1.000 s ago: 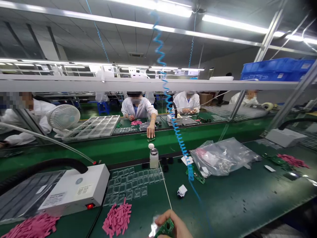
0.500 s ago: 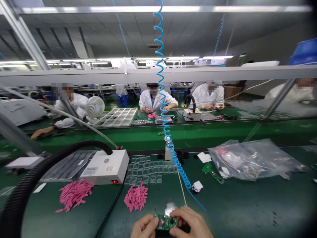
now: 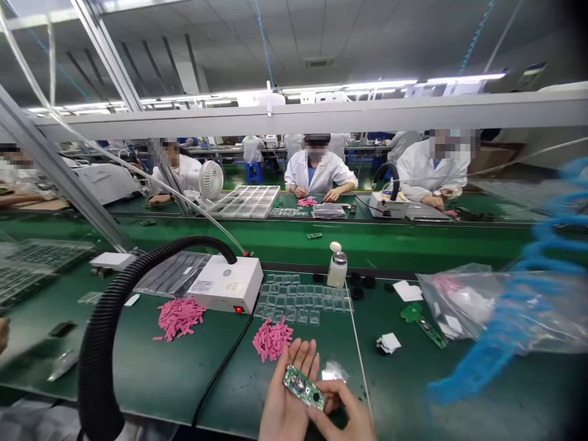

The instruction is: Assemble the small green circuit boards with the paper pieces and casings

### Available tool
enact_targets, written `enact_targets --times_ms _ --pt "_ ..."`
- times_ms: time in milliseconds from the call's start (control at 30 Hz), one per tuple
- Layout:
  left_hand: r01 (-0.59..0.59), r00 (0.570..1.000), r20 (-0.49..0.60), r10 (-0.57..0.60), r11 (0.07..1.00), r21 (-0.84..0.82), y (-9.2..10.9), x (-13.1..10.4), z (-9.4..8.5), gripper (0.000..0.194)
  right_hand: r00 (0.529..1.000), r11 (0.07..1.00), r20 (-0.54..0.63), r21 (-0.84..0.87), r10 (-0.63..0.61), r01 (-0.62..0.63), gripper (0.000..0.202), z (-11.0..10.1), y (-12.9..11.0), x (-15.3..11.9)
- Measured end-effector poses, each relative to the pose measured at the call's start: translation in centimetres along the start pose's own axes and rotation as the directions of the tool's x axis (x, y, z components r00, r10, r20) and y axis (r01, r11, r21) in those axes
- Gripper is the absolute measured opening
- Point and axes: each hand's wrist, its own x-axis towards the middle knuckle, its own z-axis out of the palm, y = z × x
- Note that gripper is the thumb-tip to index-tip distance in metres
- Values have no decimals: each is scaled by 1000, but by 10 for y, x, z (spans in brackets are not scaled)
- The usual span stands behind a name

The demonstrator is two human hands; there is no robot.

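A small green circuit board (image 3: pixel 303 387) with a round black part near one end lies slanted across my left hand (image 3: pixel 288 398). That palm faces up, its fingers stretched out beyond the board and its thumb along the board's left end. My right hand (image 3: pixel 345 409) pinches the board's lower right end between thumb and fingers. Just beyond my left fingertips is a pile of pink strips (image 3: pixel 272 339). A shiny clear piece of plastic (image 3: pixel 334 372) lies on the bench beyond my right hand.
A white box (image 3: pixel 232 283) with a thick black hose (image 3: pixel 98 331) stands left, by another pink pile (image 3: pixel 180 317). Rows of clear square pieces (image 3: pixel 298 299), a dispenser bottle (image 3: pixel 337 269), a plastic bag (image 3: pixel 463 300) and a blurred blue coiled hose (image 3: pixel 509 318) surround the work area. Co-workers sit opposite.
My view has swung right to left, showing more bench on the left. My left hand has turned palm up with fingers stretched under the board, which is now tilted; my right hand keeps its pinch.
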Motion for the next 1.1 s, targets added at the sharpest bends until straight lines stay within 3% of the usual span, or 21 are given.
enact_targets --times_ms 300,467,600,733,900,1033,1100 --pt "5 1000 -29 -5 1000 -4 -2 -5 1 21 998 998 25 36 51 -51 24 -1 0 -1" --pt "19 1000 -23 -19 1000 0 -2 -10 6 24 998 998 28 38 58 -59 30 -2 -2 -3" --pt "30 998 48 -31 999 33 -5 -14 8 23 997 997 51 28 66 -67 36 -4 -4 -2" --pt "-45 989 150 21 986 158 -10 -15 5 19 996 998 61 13 65 -66 37 -8 -5 -1" --pt "-61 973 231 7 971 230 -7 -18 2 28 995 1000 94 3 21 -22 30 -17 -10 1" --pt "-115 963 269 22 934 338 -9 -23 1 32 976 993 188 61 -111 101 25 -27 -22 9" --pt "-175 952 304 43 888 425 -14 -25 0 37 957 987 265 134 -118 85 26 -31 -28 14"
